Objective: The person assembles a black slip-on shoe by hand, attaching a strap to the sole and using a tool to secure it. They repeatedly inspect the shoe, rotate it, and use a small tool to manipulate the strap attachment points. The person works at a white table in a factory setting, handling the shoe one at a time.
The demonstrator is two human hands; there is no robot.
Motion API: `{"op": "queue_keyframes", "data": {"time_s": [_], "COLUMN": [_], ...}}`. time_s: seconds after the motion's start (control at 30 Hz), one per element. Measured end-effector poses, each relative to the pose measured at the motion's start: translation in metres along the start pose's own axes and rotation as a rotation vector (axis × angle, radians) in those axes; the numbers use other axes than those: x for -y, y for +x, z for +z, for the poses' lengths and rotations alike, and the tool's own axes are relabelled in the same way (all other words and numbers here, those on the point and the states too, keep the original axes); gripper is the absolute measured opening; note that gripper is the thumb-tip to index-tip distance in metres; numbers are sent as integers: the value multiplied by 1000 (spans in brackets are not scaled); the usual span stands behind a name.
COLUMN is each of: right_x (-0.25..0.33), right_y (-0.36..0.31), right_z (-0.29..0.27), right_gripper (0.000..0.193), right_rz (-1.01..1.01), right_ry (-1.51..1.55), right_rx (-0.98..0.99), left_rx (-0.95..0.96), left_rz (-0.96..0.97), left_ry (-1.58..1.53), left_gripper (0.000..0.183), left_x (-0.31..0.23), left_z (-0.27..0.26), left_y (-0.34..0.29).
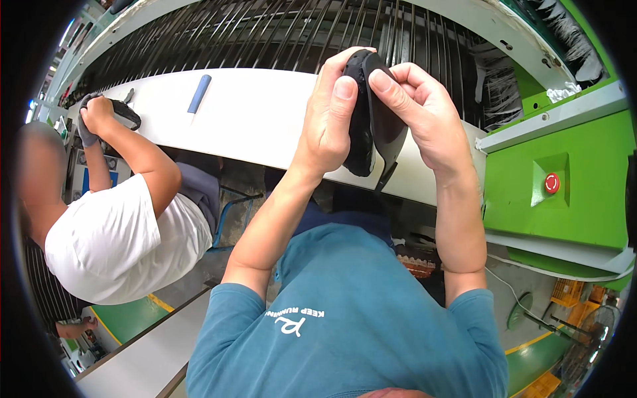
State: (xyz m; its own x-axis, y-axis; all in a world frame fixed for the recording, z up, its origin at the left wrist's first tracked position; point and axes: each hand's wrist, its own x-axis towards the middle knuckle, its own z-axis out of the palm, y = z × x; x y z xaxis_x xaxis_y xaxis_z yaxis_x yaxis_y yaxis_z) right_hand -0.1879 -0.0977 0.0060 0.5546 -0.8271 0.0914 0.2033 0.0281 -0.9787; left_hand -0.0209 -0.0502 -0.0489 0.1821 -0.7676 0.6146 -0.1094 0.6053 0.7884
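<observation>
We see left hand (326, 123) clasping a black shoe (361, 139), right hand (428, 116) gripping its dark sole-like piece (390, 132), apparently mid-alignment over the table (252, 106); next move likely needs even edge pressure.

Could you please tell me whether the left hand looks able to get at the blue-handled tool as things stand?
Probably not right now: the left hand is busy holding the black shoe-like item with the right hand, though nothing visible blocks the way to the blue-handled tool.
</observation>
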Motion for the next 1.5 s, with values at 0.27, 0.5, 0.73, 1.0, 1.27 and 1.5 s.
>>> {"op": "queue_keyframes", "data": {"time_s": [0.27, 0.5, 0.73, 1.0, 1.27, 1.5], "right_x": [3, 0, 1, 10, 13, 17], "right_y": [9, 17, 28, 29, 32, 39], "right_z": [-5, -16, -29, -29, -36, -25], "right_gripper": [45, 41, 37, 42, 41, 31], "right_rz": [-5, -10, -26, 30, -2, 22], "right_ry": [-86, -120, -171, -212, -329, -296], "right_rx": [-30, -5, 13, 73, 57, 108], "left_rx": [24, -29, 28, -45, -48, 16], "left_rz": [36, 34, 18, 24, 34, 51], "left_ry": [112, 117, 199, 83, 158, 196], "left_gripper": [56, 52, 54, 54, 53, 55], "left_x": [14, 20, 14, 23, 25, 21], "left_z": [0, 8, 9, 11, 14, 4], "left_y": [9, 8, 19, 15, 17, 17]}}
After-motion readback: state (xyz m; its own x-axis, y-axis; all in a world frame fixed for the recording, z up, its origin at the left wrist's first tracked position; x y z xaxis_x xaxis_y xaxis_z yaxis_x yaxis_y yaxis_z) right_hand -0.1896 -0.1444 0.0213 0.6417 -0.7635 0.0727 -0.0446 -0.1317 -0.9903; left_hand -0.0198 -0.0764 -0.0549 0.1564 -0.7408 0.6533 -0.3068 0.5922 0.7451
